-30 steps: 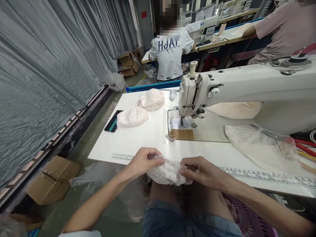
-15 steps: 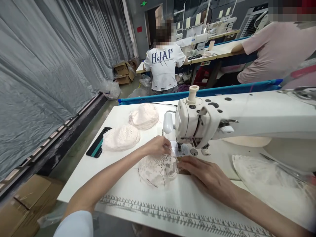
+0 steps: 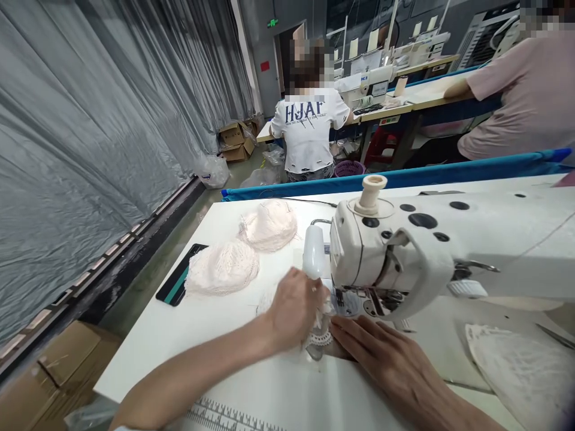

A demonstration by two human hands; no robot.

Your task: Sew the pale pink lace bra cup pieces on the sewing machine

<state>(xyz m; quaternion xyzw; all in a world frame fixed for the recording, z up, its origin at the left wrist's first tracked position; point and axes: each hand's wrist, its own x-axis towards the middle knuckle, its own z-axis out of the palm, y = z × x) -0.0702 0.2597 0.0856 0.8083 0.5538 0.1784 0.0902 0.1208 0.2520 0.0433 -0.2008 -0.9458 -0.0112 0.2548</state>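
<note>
My left hand (image 3: pixel 297 306) is closed in a pinch on a piece of pale lace (image 3: pixel 320 336), just left of the sewing machine's needle area. The hand covers much of the lace, whose scalloped edge hangs toward me. My right hand (image 3: pixel 389 353) lies palm down beside the lace, fingers stretched out and fingertips close to its edge and the presser foot. Whether those fingertips press on the lace is hard to see. The white sewing machine (image 3: pixel 404 239) stands over both hands. Two pale lace cup pieces (image 3: pixel 222 266) (image 3: pixel 269 224) lie farther left.
A black and teal flat object (image 3: pixel 177 287) lies under the nearer cup piece. White netted fabric (image 3: pixel 516 365) and a metal tool (image 3: pixel 554 335) rest at right. A printed ruler (image 3: pixel 229 416) runs along the front edge. Two people sit beyond the blue cloth trough (image 3: pixel 287 188).
The left hand has moved toward me and right, bunching up the lace that lay spread out. The right hand stays beside the machine, still flat. The view has shifted and come closer.
</note>
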